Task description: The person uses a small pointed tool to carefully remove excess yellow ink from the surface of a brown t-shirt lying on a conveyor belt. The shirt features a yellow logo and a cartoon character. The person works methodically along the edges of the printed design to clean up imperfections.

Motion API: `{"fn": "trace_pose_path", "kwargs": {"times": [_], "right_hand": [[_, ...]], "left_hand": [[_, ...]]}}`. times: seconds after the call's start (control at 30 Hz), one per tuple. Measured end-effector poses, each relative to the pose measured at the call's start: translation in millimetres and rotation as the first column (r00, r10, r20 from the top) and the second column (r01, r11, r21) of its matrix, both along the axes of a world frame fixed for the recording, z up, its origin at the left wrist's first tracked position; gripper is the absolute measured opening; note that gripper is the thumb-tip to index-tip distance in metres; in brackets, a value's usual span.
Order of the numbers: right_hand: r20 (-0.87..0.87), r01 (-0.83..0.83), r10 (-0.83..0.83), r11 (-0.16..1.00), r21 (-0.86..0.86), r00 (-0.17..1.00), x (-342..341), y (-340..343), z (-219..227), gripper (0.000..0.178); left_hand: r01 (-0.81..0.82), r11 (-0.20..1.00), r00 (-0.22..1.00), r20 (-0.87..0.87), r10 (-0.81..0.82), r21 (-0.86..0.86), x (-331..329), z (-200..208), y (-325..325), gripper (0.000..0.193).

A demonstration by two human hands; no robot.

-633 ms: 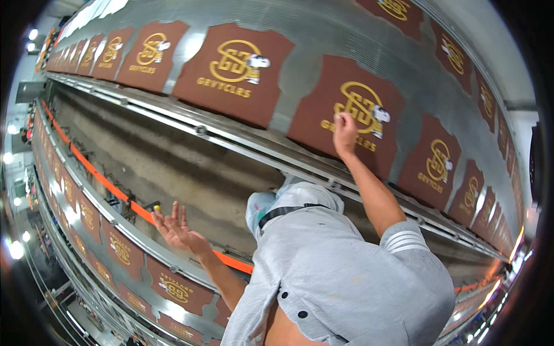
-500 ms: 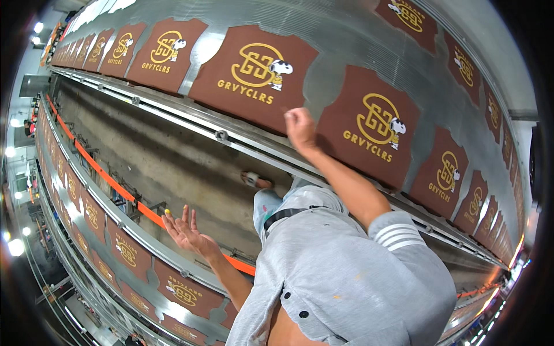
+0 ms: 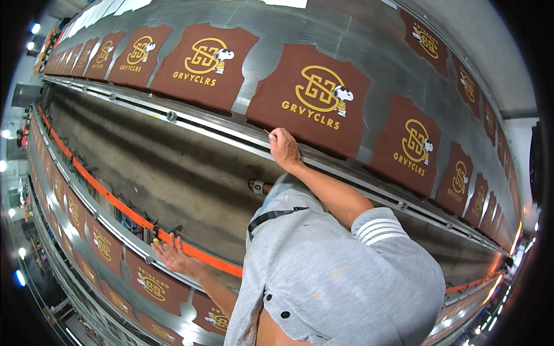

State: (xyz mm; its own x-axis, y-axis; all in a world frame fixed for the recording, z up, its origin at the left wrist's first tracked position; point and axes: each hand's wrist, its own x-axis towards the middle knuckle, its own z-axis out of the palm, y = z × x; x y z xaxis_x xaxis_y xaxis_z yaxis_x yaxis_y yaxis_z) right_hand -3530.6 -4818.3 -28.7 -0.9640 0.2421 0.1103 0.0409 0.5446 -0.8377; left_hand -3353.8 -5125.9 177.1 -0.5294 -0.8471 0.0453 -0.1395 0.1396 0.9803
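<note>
My right hand (image 3: pixel 284 149) is closed at the near edge of the long metal table (image 3: pixel 257 86). What its fingers hold, if anything, is too small to name. Just beyond it lies a brown shirt panel (image 3: pixel 271 95) with a yellow emblem, lettering and a white cartoon dog printed on it. Another such panel (image 3: pixel 167 74) lies to its left, a bare strip of metal between them. On the left, my left hand (image 3: pixel 174 256) hangs open, fingers spread, with yellow on one fingertip. It is nearest to an orange rail (image 3: pixel 202 259) and holds nothing.
A second long table (image 3: pixel 131 274) with matching brown panels runs behind my left hand. Between the tables stretches a concrete aisle (image 3: pixel 144 155), where my sandalled foot (image 3: pixel 258 185) shows. A metal rail (image 3: pixel 208 127) with round fittings lines the near table edge.
The view has shifted along the table, the panels moving relative to me. My right hand has come back from between two panels to the table's edge. My left hand has dropped lower, still open.
</note>
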Motion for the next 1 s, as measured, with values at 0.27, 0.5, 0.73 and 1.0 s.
{"fn": "trace_pose_path", "kwargs": {"times": [0.27,0.5,0.73,1.0], "right_hand": [[0.131,0.164,-0.170,0.985,0.057,0.977,-4,-4,12,0.015],[0.219,0.206,-0.215,0.977,0.065,0.952,-11,-14,16,0.014],[-0.006,0.314,-0.314,0.949,-0.017,0.949,-62,-11,14,0.011],[-0.170,0.430,-0.403,0.886,0.172,0.899,-146,110,-11,0.010]], "left_hand": [[0.096,0.994,0.995,0.019,-0.097,0.050,-68,7,-92,0.062],[0.062,0.994,0.997,0.030,-0.065,0.088,-107,4,-111,0.061],[0.159,0.985,0.984,0.067,-0.164,0.069,-179,7,-86,0.058],[0.467,0.883,0.873,0.138,-0.468,0.038,-297,-8,-21,0.054]]}}
